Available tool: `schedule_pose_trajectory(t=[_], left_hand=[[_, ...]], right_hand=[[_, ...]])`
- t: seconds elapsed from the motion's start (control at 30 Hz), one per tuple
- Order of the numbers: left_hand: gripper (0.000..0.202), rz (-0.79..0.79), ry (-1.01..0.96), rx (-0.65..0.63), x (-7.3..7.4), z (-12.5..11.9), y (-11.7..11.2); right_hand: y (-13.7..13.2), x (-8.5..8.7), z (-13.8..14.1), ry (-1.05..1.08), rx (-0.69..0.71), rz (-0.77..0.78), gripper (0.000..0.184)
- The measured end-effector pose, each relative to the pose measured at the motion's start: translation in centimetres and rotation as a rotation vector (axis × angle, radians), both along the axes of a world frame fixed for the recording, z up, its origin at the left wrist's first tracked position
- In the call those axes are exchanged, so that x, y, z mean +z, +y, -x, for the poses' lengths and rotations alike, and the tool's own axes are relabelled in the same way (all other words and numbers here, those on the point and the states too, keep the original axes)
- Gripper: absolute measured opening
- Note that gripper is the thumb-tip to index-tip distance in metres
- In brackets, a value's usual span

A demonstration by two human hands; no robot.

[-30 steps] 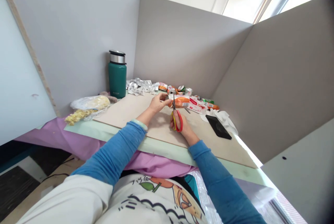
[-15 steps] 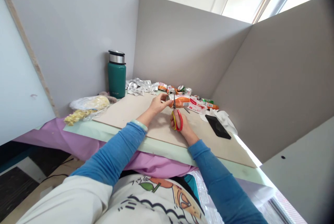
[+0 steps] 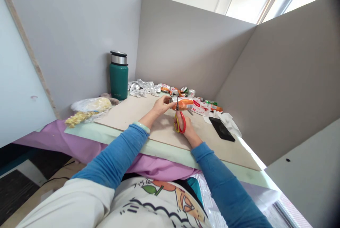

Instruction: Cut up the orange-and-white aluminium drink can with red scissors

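Note:
My left hand (image 3: pixel 160 105) grips the left end of an orange drink can (image 3: pixel 184 103) that lies sideways just above the board. My right hand (image 3: pixel 185 128) is closed through the red and yellow handles of a pair of scissors (image 3: pixel 179 120). The scissor blades point up and meet the can near its left end. Both hands hover over the far middle of a tan board (image 3: pixel 148 121) on the table.
A green flask (image 3: pixel 118 76) stands at the back left by the wall. Crumpled silver scraps (image 3: pixel 142 88) and several cut cans (image 3: pixel 186 91) lie along the back. A black phone (image 3: pixel 221 128) rests on white tissue at the right. A plastic bag (image 3: pixel 89 107) lies at the left.
The scissor handles have closed a little and my right hand has shifted slightly. The can and my left hand stay almost where they were.

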State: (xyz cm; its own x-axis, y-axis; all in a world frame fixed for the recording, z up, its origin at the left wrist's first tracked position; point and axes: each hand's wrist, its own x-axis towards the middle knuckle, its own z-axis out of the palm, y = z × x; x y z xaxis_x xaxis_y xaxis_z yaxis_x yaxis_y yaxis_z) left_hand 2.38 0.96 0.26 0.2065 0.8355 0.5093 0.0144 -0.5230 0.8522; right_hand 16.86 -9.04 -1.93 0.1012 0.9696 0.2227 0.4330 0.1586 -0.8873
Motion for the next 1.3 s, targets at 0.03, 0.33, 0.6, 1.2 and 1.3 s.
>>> schedule_pose_trajectory(t=[0.03, 0.33, 0.6, 1.2, 1.3], left_hand=[[0.034, -0.008, 0.017, 0.021, 0.0, 0.0, -0.1], [0.033, -0.064, 0.145, 0.149, 0.3, 0.3, -0.8], [0.032, -0.066, 0.143, 0.165, 0.6, 0.4, -1.1], [0.035, -0.088, 0.138, 0.184, 0.4, 0.4, -0.9], [0.036, -0.092, 0.135, 0.181, 0.4, 0.4, -0.8]], right_hand=[[-0.1, 0.1, 0.0, -0.011, -0.003, 0.0, 0.063], [-0.5, 0.7, -0.1, -0.21, -0.045, -0.105, 0.059], [-0.3, 0.7, -0.2, -0.29, -0.036, -0.114, 0.058], [0.1, 0.9, 0.2, -0.449, -0.107, -0.114, 0.04], [0.1, 0.9, 0.2, -0.447, -0.109, -0.107, 0.04]])
